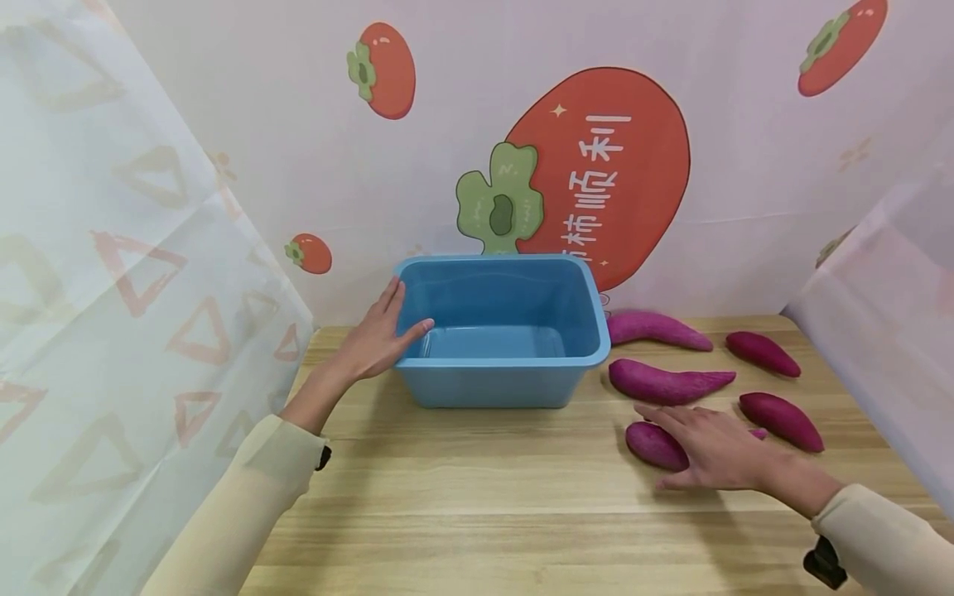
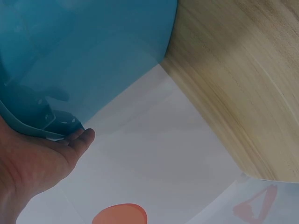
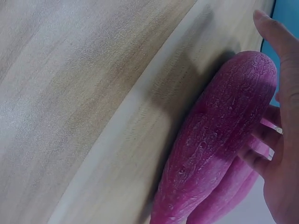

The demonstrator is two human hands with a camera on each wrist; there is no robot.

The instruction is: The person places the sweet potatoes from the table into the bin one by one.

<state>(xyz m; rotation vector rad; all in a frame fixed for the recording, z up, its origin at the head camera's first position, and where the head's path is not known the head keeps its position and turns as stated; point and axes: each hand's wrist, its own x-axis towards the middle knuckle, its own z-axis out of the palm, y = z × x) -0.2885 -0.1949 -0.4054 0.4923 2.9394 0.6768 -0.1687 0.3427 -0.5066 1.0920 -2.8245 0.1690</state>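
A light-blue plastic basin [image 1: 492, 385] stands on the table at the back. My left hand [image 1: 378, 335] rests at its left rim in the head view, fingers stretched along that side and thumb reaching over the front left corner. In the left wrist view, the fingers [image 2: 82, 140] lie against the rim. My right hand [image 1: 715, 447] is over a purple sweet potato [image 1: 656, 445], covering its middle. The right wrist view shows this sweet potato [image 3: 219, 126] up close, with the thumb raised away from its rounded end and the other fingers spread along its far side.
Two long purple sweet potatoes, one in the middle [image 1: 667, 382] and one at the back [image 1: 656, 327], lie right of the basin. Two shorter ones, front [image 1: 781, 420] and back [image 1: 762, 353], lie farther right. Patterned sheets [image 1: 417, 182] enclose the wooden table [image 1: 477, 505] behind and at both sides.
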